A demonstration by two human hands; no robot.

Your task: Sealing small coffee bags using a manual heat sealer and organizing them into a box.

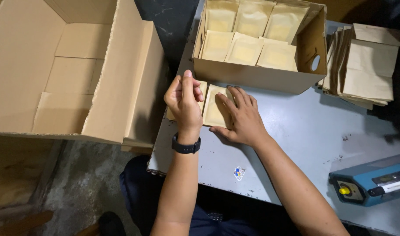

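Head camera looked down on a grey counter [304,131] where two bare hands worked at its near left corner. A flat tan paper pouch [214,114] lay on the counter just in front of a shallow cardboard box [256,76], and the right hand [241,120] rested on it palm down, its fingers [235,98] spread loosely and laid flat across the pouch's right half, pressing rather than gripping. The left hand [184,102], with a black wristband [186,146] on its wrist, was raised just to the left of that pouch with its back to the camera, fingers curled partly in towards the thumb; whether it pinched anything could not be told. A second tan pouch [203,92] showed partly behind this hand, lying beside the first. The shallow box held two rows of similar tan pouches [245,48] standing on edge. A large open cardboard carton [73,70] stood off the counter to the left, a stack of folded brown paper bags [366,65] lay at the far right, and a blue heat sealer [372,181] sat at the near right edge.
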